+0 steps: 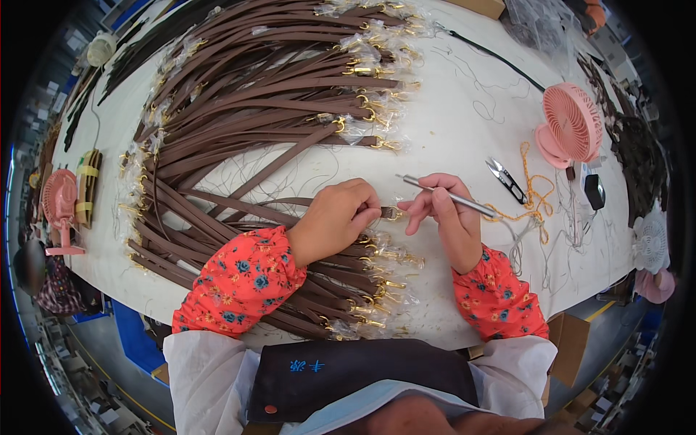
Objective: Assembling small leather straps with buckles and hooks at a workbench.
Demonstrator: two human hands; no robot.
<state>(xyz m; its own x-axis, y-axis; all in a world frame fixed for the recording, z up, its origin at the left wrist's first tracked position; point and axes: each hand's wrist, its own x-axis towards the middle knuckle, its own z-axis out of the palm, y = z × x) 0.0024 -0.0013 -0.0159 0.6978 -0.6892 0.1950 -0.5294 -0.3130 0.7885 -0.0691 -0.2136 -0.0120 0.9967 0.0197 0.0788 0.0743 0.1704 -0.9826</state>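
My left hand is closed on the end of a brown strap, pinching it close to its gold metal clasp. A slim silver pen-shaped tool lies across the fingers of my right hand, its thin tip pointing up and left. The fingertips of that hand are right beside the clasp; whether they touch it I cannot tell. Many more brown straps with gold hardware in clear plastic wrap are spread beyond and under my left arm.
To the right lie thread snips, a yellow cord and a small black box-shaped object. A pink fan stands behind them, another pink fan at the far left. Loose threads and black straps lie on the white table.
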